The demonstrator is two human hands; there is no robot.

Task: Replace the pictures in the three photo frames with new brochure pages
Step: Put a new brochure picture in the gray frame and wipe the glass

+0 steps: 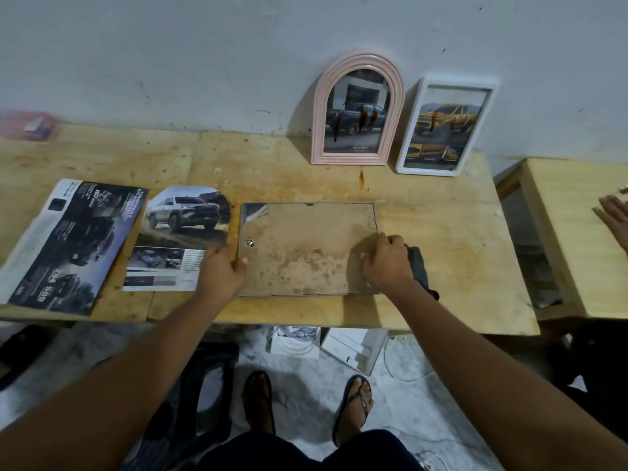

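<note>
Items as I see them from the head camera:

- Glass pane (306, 249) – lies flat at the middle of the wooden table (441, 249), its right edge chipped, a small metal piece showing near its left side.
- Left hand (222, 270) – grips the pane's left edge, thumb on top.
- Right hand (385, 260) – fingers curled at the pane's right edge, holding a dark cloth (419, 270) that trails out toward the wrist.
- Pink arched frame (318, 124) – upright against the wall at the back, a dark pickup picture inside.
- White rectangular frame (426, 168) – just beside it on the right, leaning on the wall, a yellow pickup page inside.
- Cut brochure page (183, 232) – arch-topped, silver pickup, flat just left of the pane; the left hand overlaps its corner.
- Brochure (64, 246) – open, farther left, at the table's near edge.
- Second wooden table (571, 232) – at right, with another person's hand (613, 215) above it, fingers spread.
</note>
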